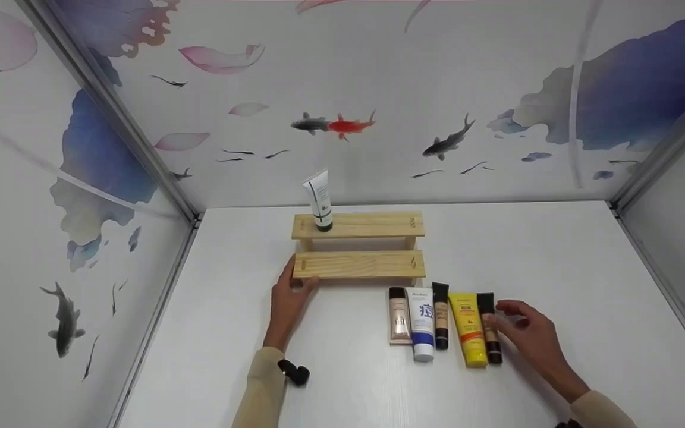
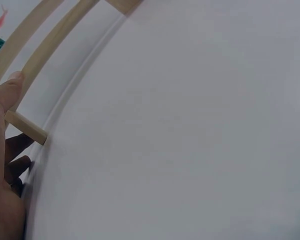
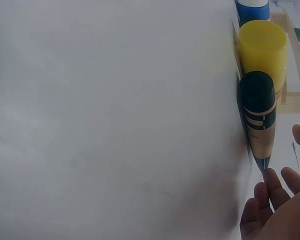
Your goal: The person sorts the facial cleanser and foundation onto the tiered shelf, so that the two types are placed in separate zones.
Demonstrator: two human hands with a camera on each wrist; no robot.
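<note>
A two-step wooden display rack (image 1: 357,264) stands on the white table. My left hand (image 1: 289,294) grips the left end of its lower step, thumb (image 2: 10,90) along the front edge and other fingers around the side. On the upper step a white tube with a dark green cap (image 1: 320,205) stands upright, leaning slightly left. My right hand (image 1: 530,333) is at the black-and-beige tube (image 1: 490,330) on the far right of a row of lying cosmetics. In the right wrist view its fingertips (image 3: 269,175) meet the flat end of that tube, with the thumb held apart.
Left of that tube lie a yellow tube (image 1: 468,330), another black-and-beige tube (image 1: 441,315), a white tube with a blue band (image 1: 422,321) and a beige bottle with a black cap (image 1: 399,315). White panels printed with fish (image 1: 446,139) enclose the table (image 1: 342,380) on three sides.
</note>
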